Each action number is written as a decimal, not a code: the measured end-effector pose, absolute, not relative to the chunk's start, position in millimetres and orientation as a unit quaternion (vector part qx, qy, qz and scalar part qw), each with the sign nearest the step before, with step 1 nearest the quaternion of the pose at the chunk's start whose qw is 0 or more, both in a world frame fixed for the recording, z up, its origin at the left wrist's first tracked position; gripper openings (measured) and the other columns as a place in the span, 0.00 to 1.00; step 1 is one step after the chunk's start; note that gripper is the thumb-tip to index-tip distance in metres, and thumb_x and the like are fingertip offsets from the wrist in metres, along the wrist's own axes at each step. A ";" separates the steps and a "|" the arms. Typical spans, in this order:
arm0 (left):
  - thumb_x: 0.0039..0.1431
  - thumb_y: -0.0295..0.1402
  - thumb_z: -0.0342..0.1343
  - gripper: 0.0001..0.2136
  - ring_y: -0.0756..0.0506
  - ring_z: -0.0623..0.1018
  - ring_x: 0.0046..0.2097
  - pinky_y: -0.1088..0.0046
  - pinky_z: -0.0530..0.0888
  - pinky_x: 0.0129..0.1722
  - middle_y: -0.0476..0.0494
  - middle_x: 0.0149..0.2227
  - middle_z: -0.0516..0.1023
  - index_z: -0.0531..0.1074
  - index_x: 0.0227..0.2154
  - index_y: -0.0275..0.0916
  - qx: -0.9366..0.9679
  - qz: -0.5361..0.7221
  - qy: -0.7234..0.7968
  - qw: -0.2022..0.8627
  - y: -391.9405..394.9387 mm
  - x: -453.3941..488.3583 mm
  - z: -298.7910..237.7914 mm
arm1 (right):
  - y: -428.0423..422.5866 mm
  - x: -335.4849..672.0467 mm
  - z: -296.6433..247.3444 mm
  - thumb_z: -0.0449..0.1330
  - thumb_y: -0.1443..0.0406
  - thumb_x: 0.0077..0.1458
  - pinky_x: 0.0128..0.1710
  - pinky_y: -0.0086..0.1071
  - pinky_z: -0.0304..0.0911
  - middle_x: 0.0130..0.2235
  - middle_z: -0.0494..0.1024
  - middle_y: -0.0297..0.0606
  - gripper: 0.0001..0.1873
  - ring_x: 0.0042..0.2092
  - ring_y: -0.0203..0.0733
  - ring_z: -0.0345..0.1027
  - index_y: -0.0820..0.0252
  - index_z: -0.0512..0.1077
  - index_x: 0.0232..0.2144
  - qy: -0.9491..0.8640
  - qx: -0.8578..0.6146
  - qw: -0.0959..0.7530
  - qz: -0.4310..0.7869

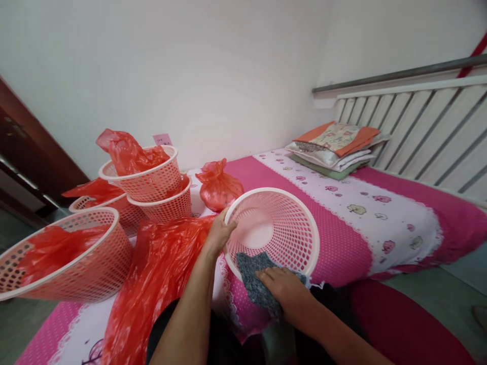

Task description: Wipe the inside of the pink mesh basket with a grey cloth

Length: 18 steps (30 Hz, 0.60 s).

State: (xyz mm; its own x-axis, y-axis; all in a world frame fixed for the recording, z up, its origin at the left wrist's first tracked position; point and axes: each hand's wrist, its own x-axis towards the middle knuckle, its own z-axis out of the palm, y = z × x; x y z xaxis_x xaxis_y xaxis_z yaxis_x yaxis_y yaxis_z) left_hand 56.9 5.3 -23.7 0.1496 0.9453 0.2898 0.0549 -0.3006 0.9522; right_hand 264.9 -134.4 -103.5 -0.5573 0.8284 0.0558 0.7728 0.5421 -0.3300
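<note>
Gripping basket point(291, 223) rim, our left hand point(219, 234) curled tight | right hand point(283, 289) lay flat on grey cloth point(250, 268), seemingly just pressing | we feared basket rolling off bed point(342, 243) edge.

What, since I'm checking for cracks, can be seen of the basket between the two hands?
The basket is pale pink plastic, round, its wall full of small holes, with a smooth rim and plain flat bottom. It lies on its side on the pink bed cover, mouth toward the camera, no bag inside. The left hand grips its rim; a grey cloth under the right hand overlaps the lower rim.
</note>
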 end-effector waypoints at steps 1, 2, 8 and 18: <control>0.47 0.32 0.64 0.24 0.36 0.79 0.55 0.56 0.69 0.63 0.39 0.50 0.84 0.79 0.51 0.37 0.624 0.517 0.402 0.426 5.6 56.7 -24.0 | -133.0 263.1 -100.7 0.59 0.68 0.55 0.54 0.50 0.64 0.56 0.79 0.51 0.33 0.55 0.60 0.73 0.63 0.69 0.64 -0.868 -0.462 0.111 0.142; 0.47 0.32 0.65 0.25 0.36 0.79 0.57 0.56 0.69 0.64 0.39 0.51 0.84 0.78 0.52 0.37 0.625 0.521 0.402 0.419 5.9 56.5 -24.6 | -131.8 261.3 -97.4 0.59 0.67 0.56 0.53 0.49 0.64 0.55 0.79 0.51 0.32 0.55 0.59 0.73 0.63 0.70 0.63 -0.865 -0.464 0.121 0.148; 0.47 0.31 0.62 0.26 0.37 0.80 0.54 0.58 0.72 0.60 0.39 0.50 0.83 0.77 0.53 0.36 0.600 0.551 0.428 0.391 9.5 56.7 -33.6 | -124.3 249.7 -67.8 0.60 0.68 0.54 0.50 0.42 0.62 0.52 0.80 0.48 0.31 0.52 0.54 0.73 0.61 0.71 0.62 -0.850 -0.469 0.170 0.167; 0.47 0.27 0.57 0.24 0.40 0.81 0.47 0.62 0.75 0.54 0.44 0.46 0.86 0.79 0.51 0.38 0.599 0.541 0.426 0.408 -1.9 45.4 -18.0 | -134.6 229.0 -36.8 0.62 0.69 0.51 0.56 0.43 0.67 0.53 0.82 0.46 0.29 0.53 0.53 0.75 0.57 0.75 0.57 -0.824 -0.430 0.231 0.287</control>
